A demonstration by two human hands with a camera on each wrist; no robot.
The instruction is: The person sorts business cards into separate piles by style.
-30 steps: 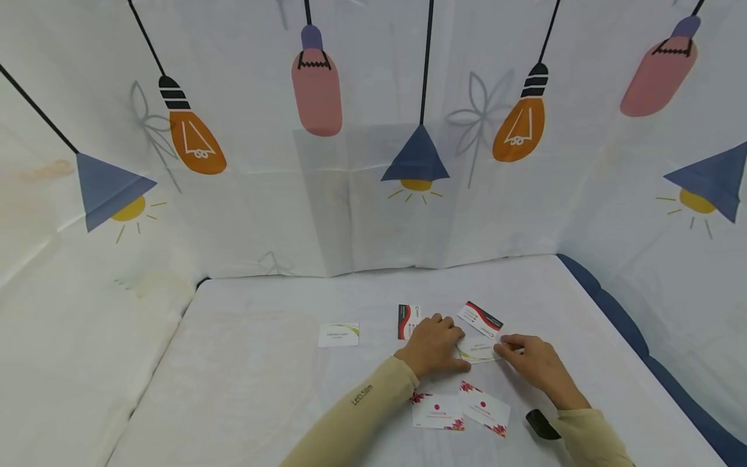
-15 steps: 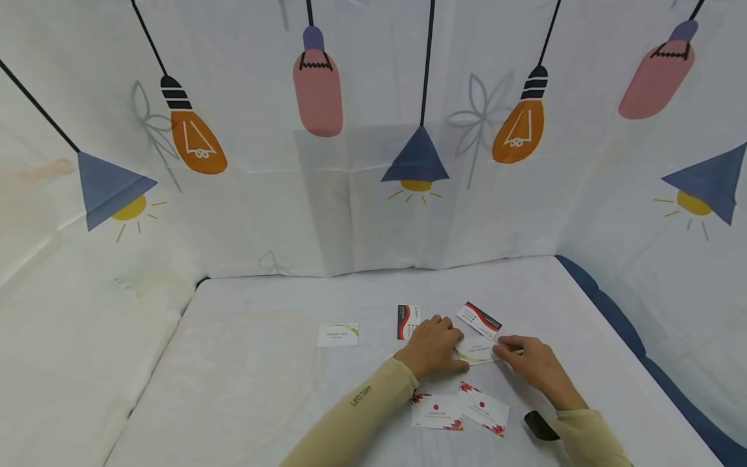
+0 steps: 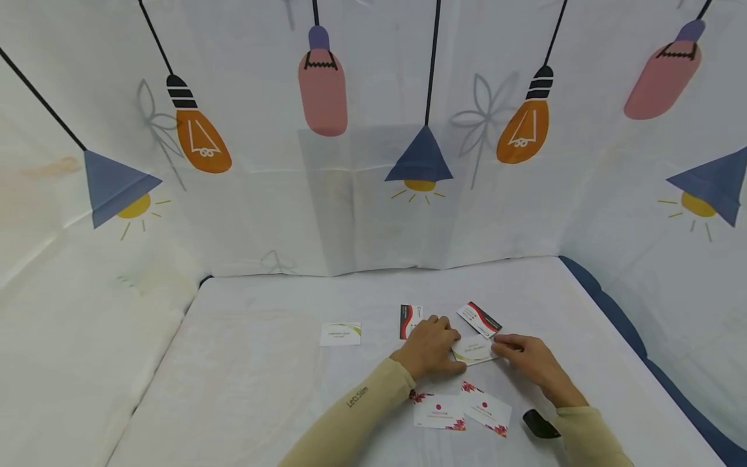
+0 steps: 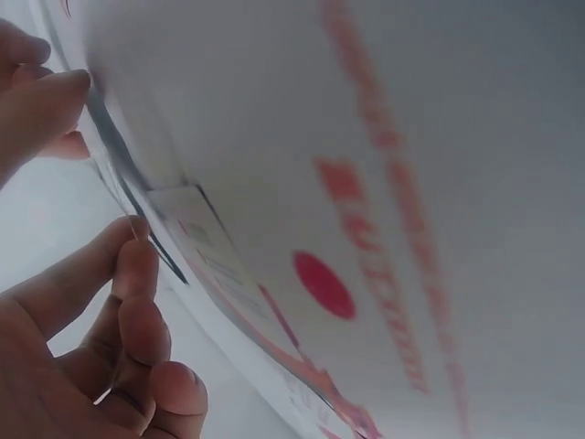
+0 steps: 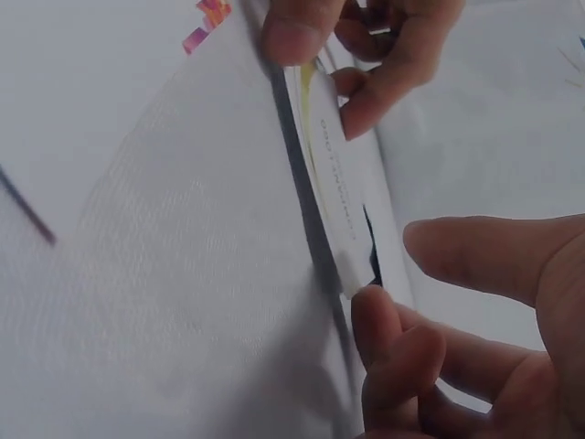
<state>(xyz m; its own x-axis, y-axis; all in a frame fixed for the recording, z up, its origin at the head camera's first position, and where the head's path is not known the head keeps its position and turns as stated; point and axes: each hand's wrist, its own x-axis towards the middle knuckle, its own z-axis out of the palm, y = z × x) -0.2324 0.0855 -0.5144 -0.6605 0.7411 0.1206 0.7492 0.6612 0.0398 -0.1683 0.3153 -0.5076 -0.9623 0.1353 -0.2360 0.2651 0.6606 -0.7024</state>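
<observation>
Head view places the white-and-green business card (image 3: 473, 348) on the right part of the tabletop (image 3: 251, 389), between the left hand (image 3: 430, 347) at one end and the right hand (image 3: 533, 363) at the other. The left grip is narrow, thumb and fingers on opposite edges of the card; the right grip is likewise narrow, fingertips pinching the right corner. Whether one card or a small stack is held cannot be determined. Step in hand, as judged: straightening or lifting the card under two-handed control. A red-and-black card (image 3: 480, 319) lies just beyond; whether it touches or overlaps is unclear. A floral card (image 3: 439, 414) and a tilted floral card (image 3: 487, 407) lie nearer the person; a second white-and-green card (image 3: 341, 334) lies well apart to the left. The next move appears to call for light, even pressure at both ends, since thin stock may bend, and for clearing the red-and-black neighbour before release.
</observation>
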